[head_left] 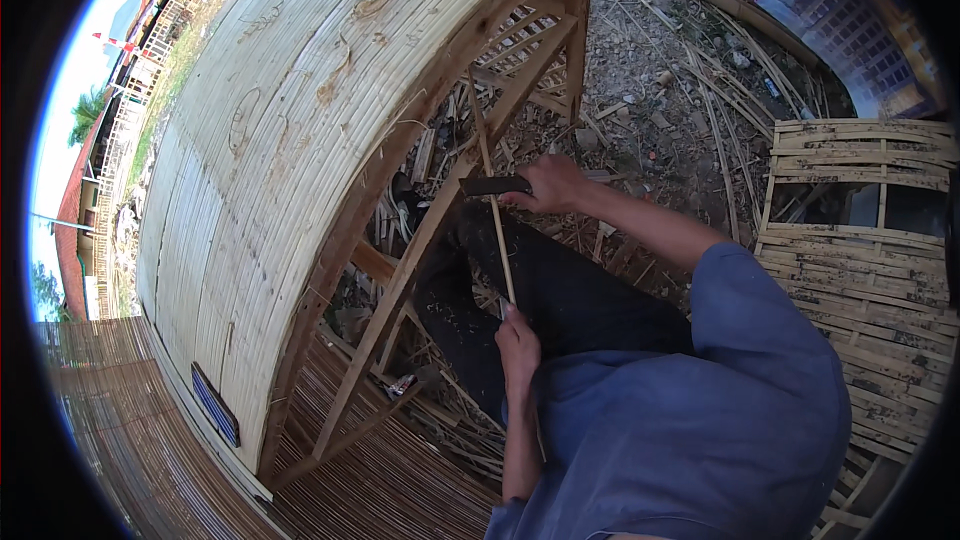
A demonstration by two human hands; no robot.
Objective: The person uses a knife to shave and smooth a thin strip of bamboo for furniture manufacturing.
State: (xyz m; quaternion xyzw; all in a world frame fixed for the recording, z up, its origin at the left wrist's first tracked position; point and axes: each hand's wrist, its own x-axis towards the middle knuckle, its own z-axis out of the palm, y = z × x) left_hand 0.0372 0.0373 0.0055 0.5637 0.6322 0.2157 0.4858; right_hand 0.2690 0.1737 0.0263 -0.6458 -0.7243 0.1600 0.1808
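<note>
My right hand [552, 184] is closed round the handle of a broad dark-bladed knife [485, 186]. Its blade lies across a thin bamboo strip [501, 245], which slants from a wooden brace down toward my lap. Lower on the strip, my left hand [518, 342] is closed round it, and the strip's near end runs on past my left forearm. Beneath the strip are my legs in dark trousers [560, 275], flecked with shavings. The strip's far end reaches the wooden brace [440, 202] under the bench; how it rests there I cannot tell.
A large slatted bamboo bench top [290, 110] with curled shavings fills the left. Bamboo offcuts and stones litter the ground [670, 110]. A woven bamboo panel [850, 270] stands at right, below a printed sheet [850, 20]. A dark blue rectangular object [215, 403] sits by the bench's left corner.
</note>
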